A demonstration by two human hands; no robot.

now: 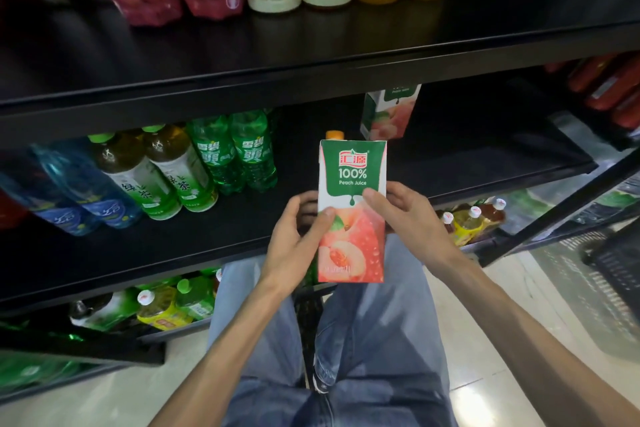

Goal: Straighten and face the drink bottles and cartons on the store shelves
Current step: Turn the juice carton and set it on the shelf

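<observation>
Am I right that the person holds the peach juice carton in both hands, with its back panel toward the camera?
Not quite. The head view shows the left hand and right hand gripping the peach juice carton, but its front label faces the camera.

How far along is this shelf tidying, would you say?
Partway, I'd guess. Done-looking: the green soda bottles and green tea bottles on the middle shelf stand in pairs, labels forward. In hand: the left hand and right hand hold a peach juice carton, front facing the camera, off the shelf. Left: placing it, perhaps near the second carton farther back; the bottom-shelf bottles look jumbled.
</observation>
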